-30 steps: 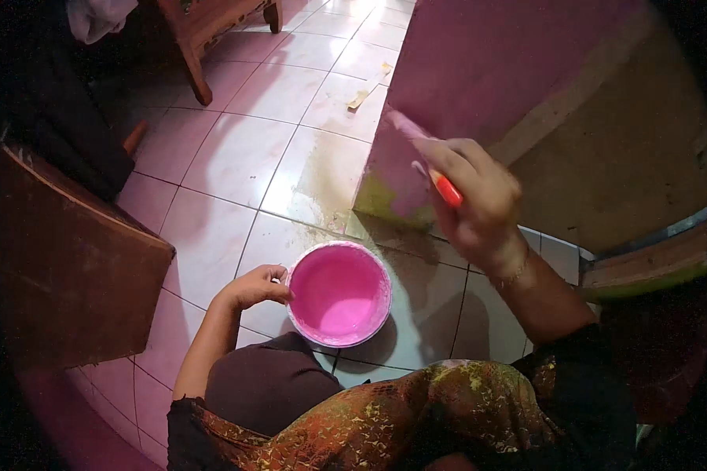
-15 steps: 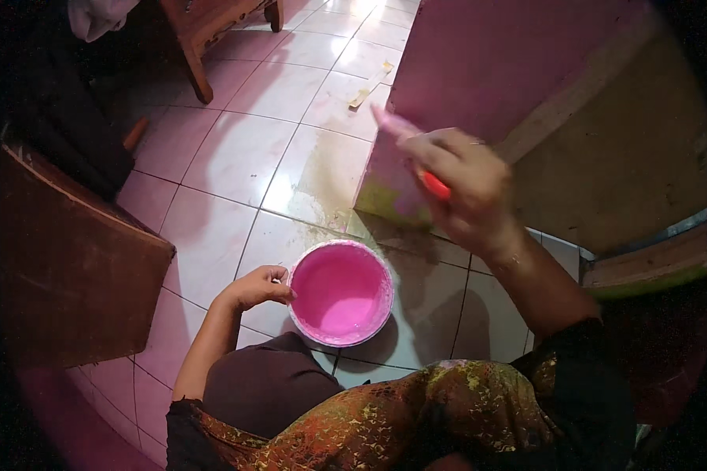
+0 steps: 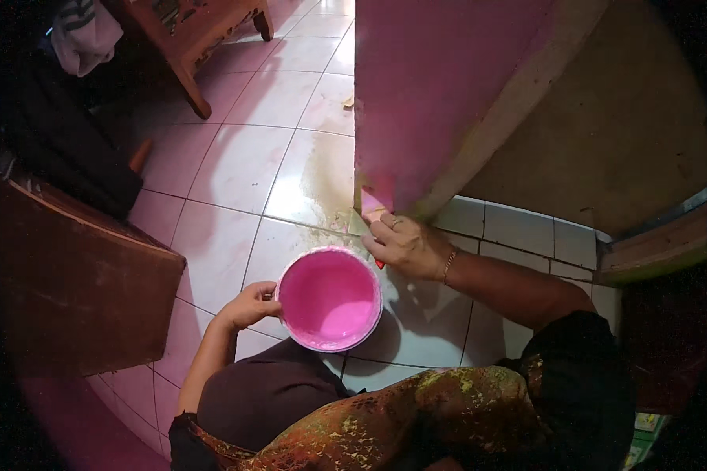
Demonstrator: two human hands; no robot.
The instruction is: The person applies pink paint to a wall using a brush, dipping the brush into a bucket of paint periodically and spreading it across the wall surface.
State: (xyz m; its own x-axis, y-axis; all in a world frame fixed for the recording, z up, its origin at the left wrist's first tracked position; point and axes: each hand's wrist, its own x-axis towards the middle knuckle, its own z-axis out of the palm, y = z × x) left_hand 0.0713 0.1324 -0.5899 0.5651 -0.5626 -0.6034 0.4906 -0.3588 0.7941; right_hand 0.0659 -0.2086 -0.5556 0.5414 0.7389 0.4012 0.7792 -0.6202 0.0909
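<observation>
My left hand (image 3: 247, 306) grips the rim of a round bucket (image 3: 301, 279), thumb on the near side, and the bucket holds bright pink paint (image 3: 346, 315). Bristles coated in pink show on the paintbrush (image 3: 375, 202), which my right hand (image 3: 410, 247) is closed around; a red handle end peeks out below the fingers. Those bristles meet the low corner of a pink-painted wall (image 3: 428, 94), close to the floor. Yellow-green patches are visible along the wall's bottom edge.
To the left stands a brown wooden cabinet (image 3: 86, 275). Carved wooden furniture (image 3: 192, 47) is at the far left, beside a pale cloth (image 3: 86, 39). A brown board (image 3: 605, 125) rises on the right. White floor tiles (image 3: 236, 173) carry greenish-brown stains near the wall corner.
My right hand has come down and left, taking the paintbrush from higher beside the wall to its low corner. The bucket sits slightly further left in view, still held by my left hand.
</observation>
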